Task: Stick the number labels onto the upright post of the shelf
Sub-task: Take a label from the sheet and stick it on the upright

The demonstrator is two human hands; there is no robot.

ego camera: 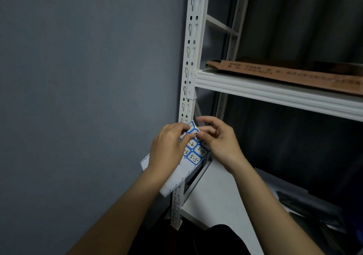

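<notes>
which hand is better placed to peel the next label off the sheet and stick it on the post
Probably the right hand: its fingertips pinch at the top edge of the blue-bordered white label sheet, and it lies on the side of the white perforated metal post. The left hand grips the sheet, steadying it.
</notes>
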